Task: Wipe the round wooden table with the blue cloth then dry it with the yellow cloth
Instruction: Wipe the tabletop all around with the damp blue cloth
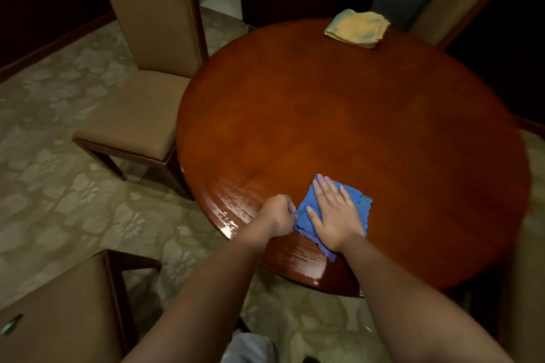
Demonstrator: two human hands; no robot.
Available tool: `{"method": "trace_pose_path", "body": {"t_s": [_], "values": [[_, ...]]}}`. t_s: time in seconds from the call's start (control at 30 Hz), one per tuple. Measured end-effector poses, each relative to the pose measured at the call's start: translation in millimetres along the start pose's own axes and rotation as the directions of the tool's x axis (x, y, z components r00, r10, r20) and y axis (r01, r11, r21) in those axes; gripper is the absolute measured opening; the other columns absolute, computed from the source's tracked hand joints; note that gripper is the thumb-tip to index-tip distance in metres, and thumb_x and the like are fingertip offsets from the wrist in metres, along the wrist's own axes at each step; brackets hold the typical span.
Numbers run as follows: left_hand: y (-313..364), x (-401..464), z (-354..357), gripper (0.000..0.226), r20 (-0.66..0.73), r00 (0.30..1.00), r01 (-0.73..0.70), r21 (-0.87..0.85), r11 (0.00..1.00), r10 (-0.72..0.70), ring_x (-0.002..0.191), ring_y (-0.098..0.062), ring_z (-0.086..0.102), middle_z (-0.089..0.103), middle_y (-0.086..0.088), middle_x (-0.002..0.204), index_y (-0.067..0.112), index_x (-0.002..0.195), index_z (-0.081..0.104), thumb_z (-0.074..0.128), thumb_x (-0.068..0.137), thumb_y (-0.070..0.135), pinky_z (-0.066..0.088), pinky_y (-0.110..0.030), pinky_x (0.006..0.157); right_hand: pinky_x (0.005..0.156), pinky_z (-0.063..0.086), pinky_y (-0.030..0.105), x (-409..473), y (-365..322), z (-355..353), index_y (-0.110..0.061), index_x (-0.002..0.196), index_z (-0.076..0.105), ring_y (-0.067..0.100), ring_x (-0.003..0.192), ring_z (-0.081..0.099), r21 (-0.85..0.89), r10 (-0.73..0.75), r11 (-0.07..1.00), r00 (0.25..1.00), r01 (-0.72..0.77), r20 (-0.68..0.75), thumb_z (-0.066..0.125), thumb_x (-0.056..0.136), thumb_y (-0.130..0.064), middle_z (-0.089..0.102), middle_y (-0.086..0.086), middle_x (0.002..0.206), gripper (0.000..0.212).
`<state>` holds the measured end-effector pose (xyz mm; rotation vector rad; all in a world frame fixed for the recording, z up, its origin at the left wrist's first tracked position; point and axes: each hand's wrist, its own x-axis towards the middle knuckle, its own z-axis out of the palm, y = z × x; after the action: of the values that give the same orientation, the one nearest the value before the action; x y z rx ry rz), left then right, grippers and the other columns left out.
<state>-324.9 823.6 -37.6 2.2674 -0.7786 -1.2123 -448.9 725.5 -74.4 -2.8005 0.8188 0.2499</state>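
Right hand [336, 215] flat on blue cloth [361, 205], corner pointing away

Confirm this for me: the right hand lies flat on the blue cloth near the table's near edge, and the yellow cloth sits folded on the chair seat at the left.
One detail is off. In the head view the yellow cloth lies folded on the round wooden table at its far edge, not on the chair seat. The right hand does lie flat on the blue cloth near the near edge.
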Motion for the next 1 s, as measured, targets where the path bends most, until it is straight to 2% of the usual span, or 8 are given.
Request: {"method": "trace_pose_path", "body": {"t_s": [0.1,0.17,0.33,0.43,0.6,0.77,0.87,1.0], "values": [[24,5,24,0.009,0.082,0.995,-0.058,0.09,0.994,0.051,0.093,-0.034,0.065,0.066,-0.022,0.099,0.009,0.085,0.057,0.055,0.093,0.008,0.055,-0.043,0.084,0.117,-0.013,0.03,-22,27,1,-0.019,0.152,-0.011,0.004,0.139,-0.023,-0.002,0.067,0.998,0.998,-0.067,-0.004,-0.043,0.062,-0.068,-0.027,-0.009,0.149,0.107],[32,9,27,0.005,0.111,0.992,-0.08,0.144,0.986,0.065,0.094,-0.034,0.065,0.067,-0.021,0.102,0.009,0.089,0.059,0.055,0.093,0.008,0.055,-0.041,0.083,0.116,-0.013,0.03,-27,33,1,-0.019,0.152,-0.01,0.004,0.139,-0.022,0.007,0.09,0.996,0.996,-0.09,-0.01,-0.042,0.063,-0.068,-0.024,-0.008,0.151,0.107],[27,19,13,0.009,0.107,0.992,-0.08,0.105,0.991,0.068,0.067,-0.027,0.064,0.061,-0.014,0.075,0.008,0.086,0.052,0.055,0.095,0.007,0.057,-0.036,0.068,0.117,-0.012,0.032,-16,25,0,-0.019,0.153,-0.01,0.01,0.145,-0.018,0.014,0.145,0.989,0.989,-0.145,-0.027,-0.036,0.068,-0.069,-0.022,-0.007,0.155,0.102],[21,29,-11,0.012,0.063,0.997,-0.057,0.114,0.992,0.05,0.064,-0.027,0.062,0.057,-0.011,0.066,0.008,0.083,0.052,0.054,0.095,0.006,0.058,-0.038,0.067,0.118,-0.011,0.034,9,5,-2,-0.017,0.154,-0.006,0.013,0.147,-0.015,0.04,0.189,0.981,0.981,-0.187,-0.041,-0.021,0.077,-0.064,-0.015,-0.002,0.16,0.092],[-24,37,-91,0.026,0.015,0.989,0.145,0.078,0.986,-0.146,0.03,-0.009,0.052,0.054,-0.013,0.053,0.004,0.069,0.051,0.05,0.094,-0.002,0.05,-0.023,0.04,0.119,-0.01,0.038,64,-77,-2,-0.013,0.154,-0.004,0.016,0.147,-0.013,0.098,0.089,0.992,0.994,-0.083,-0.065,0.003,0.095,-0.056,-0.012,0.002,0.161,0.073],[-90,20,-164,0.043,-0.052,0.966,0.257,0.17,0.951,-0.252,0.034,-0.014,0.048,0.049,0.001,0.032,0.008,0.045,0.055,0.051,0.086,-0.003,0.043,-0.021,0.043,0.118,-0.012,0.039,93,-173,8,-0.01,0.153,-0.006,0.018,0.147,-0.015,0.116,-0.041,0.992,0.997,0.047,-0.058,0.017,0.101,-0.049,-0.012,0.005,0.161,0.069],[-104,9,-171,0.038,-0.047,0.958,0.288,0.144,0.947,-0.284,0.029,-0.012,0.044,0.045,-0.002,0.032,0.004,0.051,0.048,0.05,0.086,-0.013,0.04,-0.019,0.039,0.117,-0.014,0.039,92,-191,13,-0.01,0.153,-0.008,0.018,0.147,-0.017,0.075,-0.084,0.993,0.996,0.086,-0.03,0.014,0.102,-0.05,-0.015,0.004,0.16,0.069],[-95,3,-153,0.031,-0.041,0.953,0.303,0.211,0.929,-0.302,0.04,-0.02,0.053,0.047,0.0,0.031,0.004,0.057,0.053,0.05,0.085,-0.011,0.042,-0.022,0.045,0.118,-0.012,0.037,78,-178,12,-0.012,0.153,-0.009,0.017,0.146,-0.018,0.038,-0.173,0.984,0.985,0.173,0.0,0.014,0.102,-0.05,-0.017,0.003,0.16,0.068]]}}
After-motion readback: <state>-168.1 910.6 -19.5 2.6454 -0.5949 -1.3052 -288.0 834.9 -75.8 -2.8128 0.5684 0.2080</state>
